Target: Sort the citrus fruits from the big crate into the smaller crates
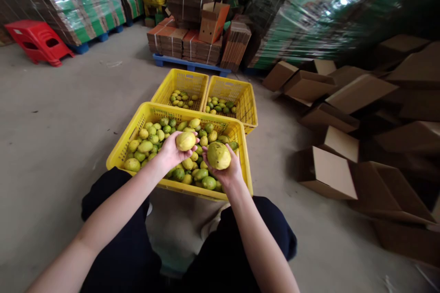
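My left hand [173,149] holds a yellow lemon [186,141] in its curled fingers, palm up. In my right hand [229,170] rests a larger yellow-green lemon [219,155] with dark specks on its skin. Both hands are above a big yellow plastic crate [127,144] between my knees. Many loose lemons [145,146], from green to yellow, lie in that crate, and my forearms and hands hide some of them.
Behind the big crate stand two smaller yellow crates [248,100] with some lemons at the bottom. Open cardboard boxes [332,171] lie heaped on the right. Flattened cartons [202,48] are stacked on a blue pallet [192,62]. A red stool [37,42] sits at the left.
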The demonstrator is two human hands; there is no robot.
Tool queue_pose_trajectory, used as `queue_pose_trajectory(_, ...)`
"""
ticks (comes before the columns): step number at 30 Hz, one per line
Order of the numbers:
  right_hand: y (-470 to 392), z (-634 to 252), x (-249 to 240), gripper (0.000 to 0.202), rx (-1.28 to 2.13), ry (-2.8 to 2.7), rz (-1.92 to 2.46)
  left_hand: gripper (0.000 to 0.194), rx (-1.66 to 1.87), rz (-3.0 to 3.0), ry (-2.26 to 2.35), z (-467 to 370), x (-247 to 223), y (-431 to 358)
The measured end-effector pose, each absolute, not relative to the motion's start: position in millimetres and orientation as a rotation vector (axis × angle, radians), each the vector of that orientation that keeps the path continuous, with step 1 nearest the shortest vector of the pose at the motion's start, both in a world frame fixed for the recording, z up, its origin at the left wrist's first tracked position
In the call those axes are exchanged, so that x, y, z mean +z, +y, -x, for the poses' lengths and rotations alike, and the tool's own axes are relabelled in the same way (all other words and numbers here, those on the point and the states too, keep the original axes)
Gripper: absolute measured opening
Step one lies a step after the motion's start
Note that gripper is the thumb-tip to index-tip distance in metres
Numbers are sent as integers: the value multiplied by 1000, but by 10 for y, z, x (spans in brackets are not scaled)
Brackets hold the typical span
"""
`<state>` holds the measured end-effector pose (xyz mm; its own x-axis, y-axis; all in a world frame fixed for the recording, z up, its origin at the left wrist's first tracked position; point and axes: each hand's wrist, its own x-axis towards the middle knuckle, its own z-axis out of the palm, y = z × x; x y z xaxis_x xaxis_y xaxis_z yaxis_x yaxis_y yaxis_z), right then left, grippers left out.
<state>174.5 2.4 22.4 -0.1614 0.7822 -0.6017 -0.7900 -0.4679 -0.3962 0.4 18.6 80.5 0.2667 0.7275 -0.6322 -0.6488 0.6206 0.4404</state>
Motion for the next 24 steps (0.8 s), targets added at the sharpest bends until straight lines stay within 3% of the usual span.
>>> queue_pose_trajectory(4, 14, -1773, 229, 24, 1861, -21, 864, 34, 877, -72, 944, -49, 816, 187)
queue_pose_trajectory(18, -6, -1815, 366, 30, 1937, -37, 875, 23, 814, -220, 985, -149, 748, 163)
queue_pose_trajectory(22, -38, -1738, 487, 25, 1833, -60, 873, 9, 875, -318, 962, -137, 757, 130)
queue_pose_trajectory(24, -64, -1687, 551, 19, 1745, -91, 851, 23, 955, -403, 912, -124, 767, 101)
